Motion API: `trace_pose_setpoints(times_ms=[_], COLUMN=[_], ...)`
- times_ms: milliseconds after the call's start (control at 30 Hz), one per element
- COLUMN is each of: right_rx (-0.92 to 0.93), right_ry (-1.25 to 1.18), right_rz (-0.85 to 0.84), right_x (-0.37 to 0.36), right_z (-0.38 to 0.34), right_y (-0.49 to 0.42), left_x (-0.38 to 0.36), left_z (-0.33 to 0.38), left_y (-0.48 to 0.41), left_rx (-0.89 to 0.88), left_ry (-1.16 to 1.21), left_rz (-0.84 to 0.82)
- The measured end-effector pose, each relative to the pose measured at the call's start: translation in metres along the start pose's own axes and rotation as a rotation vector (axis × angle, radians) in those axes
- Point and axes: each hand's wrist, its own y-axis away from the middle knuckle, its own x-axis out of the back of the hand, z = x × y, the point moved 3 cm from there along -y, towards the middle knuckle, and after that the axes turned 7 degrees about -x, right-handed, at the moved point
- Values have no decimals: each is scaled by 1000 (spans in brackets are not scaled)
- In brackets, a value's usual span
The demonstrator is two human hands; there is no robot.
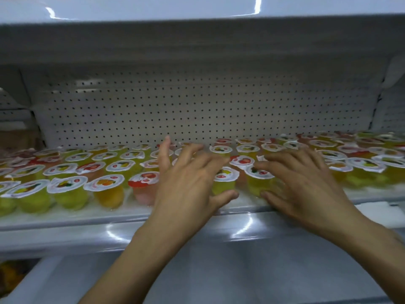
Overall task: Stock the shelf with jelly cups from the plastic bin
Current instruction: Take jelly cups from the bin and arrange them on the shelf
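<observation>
Hovering splayed, gripping nothing: left hand [186, 181], right hand [306, 183] over round, film-lidded translucent jelly cups [65, 189], glossy shelf [87, 218].

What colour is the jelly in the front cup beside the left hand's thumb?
Yellow-green, under a white lid; the jelly cup shows best in the head view.

Figure: Jelly cups [105, 189] in rows on a white shelf [65, 218].
Upright clear cups of green, orange and pink jelly, sealed with white fruit-printed lids, packed close together.

Jelly cups [105, 189] stand in rows across the shelf [87, 218], before a pegboard [197, 106].
</observation>
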Motion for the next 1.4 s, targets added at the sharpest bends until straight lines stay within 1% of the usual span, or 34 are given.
trace_pose_setpoints(times_ms=[133,267,333,433,500,733,800,900,967,1033,1100,1167,1300,1400], right_rx=[107,164,188,209,207,195,177,117,69,25,45,53,8,-19], right_ry=[15,-44,-92,-143,-157,-129,-155,-247,-297,-299,-253,-204,-160,-125], right_rz=[36,91,102,101,92,9,-3,-27,-86,-187,-264,-350,-528,-627], right_x=[-9,-11,-12,-13,-14,-12,-8,4,10,12,12,9,-15,-42], right_z=[6,7,5,1,0,-1,1,11,21,30,37,41,48,53], right_y=[-3,-1,-3,-5,-5,-3,-5,-17,-33,-51,-71,-94,-142,-171], left_x=[-13,-16,-11,-4,-4,-10,-7,2,9,16,19,15,-21,-62], left_z=[1,-2,-3,-3,-3,-4,-3,-11,-21,-31,-44,-58,-85,-98], left_y=[-8,-8,-9,-10,-10,-1,0,-5,-15,-30,-47,-68,-124,-162], left_rx=[25,70,89,115,97,62,51,54,64,47,39,70,60,117], left_ry=[-74,-50,-46,-77,-82,-88,-78,18,75,135,242,344,378,385], left_rz=[-91,-124,-149,-232,-251,-151,-127,-113,-172,-272,-350,-418,-480,-547])
